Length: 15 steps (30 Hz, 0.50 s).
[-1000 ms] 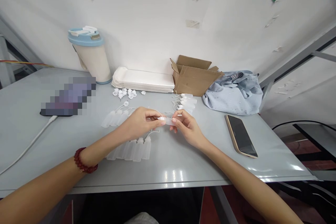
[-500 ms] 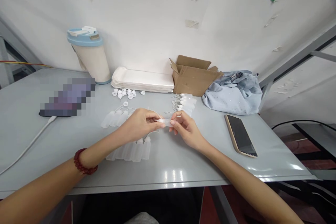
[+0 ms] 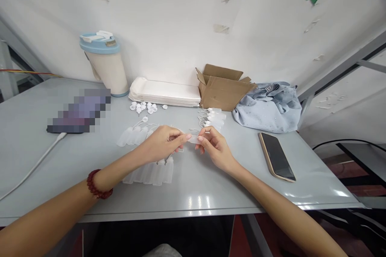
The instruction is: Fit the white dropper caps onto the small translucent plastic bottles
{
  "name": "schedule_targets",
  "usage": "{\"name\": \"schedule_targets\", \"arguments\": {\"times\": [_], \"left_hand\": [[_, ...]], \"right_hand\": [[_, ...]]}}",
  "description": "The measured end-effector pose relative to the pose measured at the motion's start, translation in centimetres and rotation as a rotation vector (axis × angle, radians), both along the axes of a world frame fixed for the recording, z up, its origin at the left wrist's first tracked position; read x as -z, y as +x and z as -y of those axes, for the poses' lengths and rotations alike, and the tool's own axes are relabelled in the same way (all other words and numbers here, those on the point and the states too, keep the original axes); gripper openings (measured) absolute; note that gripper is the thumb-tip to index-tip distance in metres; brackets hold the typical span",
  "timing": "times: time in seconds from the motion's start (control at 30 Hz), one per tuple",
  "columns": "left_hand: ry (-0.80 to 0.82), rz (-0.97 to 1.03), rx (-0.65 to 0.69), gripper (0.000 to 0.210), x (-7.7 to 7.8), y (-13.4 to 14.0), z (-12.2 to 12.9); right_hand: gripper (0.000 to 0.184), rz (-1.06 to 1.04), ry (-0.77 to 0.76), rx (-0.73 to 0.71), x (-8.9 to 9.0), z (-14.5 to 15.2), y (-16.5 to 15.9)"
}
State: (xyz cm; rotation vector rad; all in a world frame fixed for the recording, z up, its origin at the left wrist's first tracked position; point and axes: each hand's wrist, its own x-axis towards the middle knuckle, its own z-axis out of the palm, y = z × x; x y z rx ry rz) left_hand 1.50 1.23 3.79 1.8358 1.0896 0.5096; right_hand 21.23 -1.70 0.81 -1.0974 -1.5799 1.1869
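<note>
Between my two hands is a small translucent plastic tube (image 3: 193, 139), held level above the table. My left hand (image 3: 164, 143) pinches its left end, where its cap is covered by the thumb. The fingertips of my right hand (image 3: 213, 147) grip the other end. Below and left of my left hand lies a row of similar tubes (image 3: 150, 173), partly hidden by the wrist. Another row of tubes with thin white cords (image 3: 132, 135) is behind that forearm. Several more corded tubes (image 3: 215, 117) lie beyond my right hand.
Small white caps (image 3: 144, 107) lie in front of a white stack (image 3: 169, 92). Behind are a tumbler (image 3: 110, 68), an open cardboard box (image 3: 224, 93) and a pale blue cloth (image 3: 268, 108). A phone (image 3: 276, 156) lies right; a blurred device (image 3: 80, 112) with cable lies left.
My left thumb has moved over the capped end of the tube, covering the white cap that showed before. The view has shifted slightly; both hands stay in nearly the same place.
</note>
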Motion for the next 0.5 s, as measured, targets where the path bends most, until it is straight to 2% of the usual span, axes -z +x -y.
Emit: {"name": "schedule_targets", "arguments": {"times": [0.2, 0.5], "left_hand": [[0.043, -0.022, 0.065, 0.037, -0.09, -0.22, 0.03], [0.23, -0.045, 0.07, 0.035, 0.18, -0.09, 0.04]], "right_hand": [[0.027, 0.011, -0.01, -0.015, 0.05, -0.03, 0.04], [0.026, -0.029, -0.048, -0.035, 0.09, -0.19, 0.34]]}}
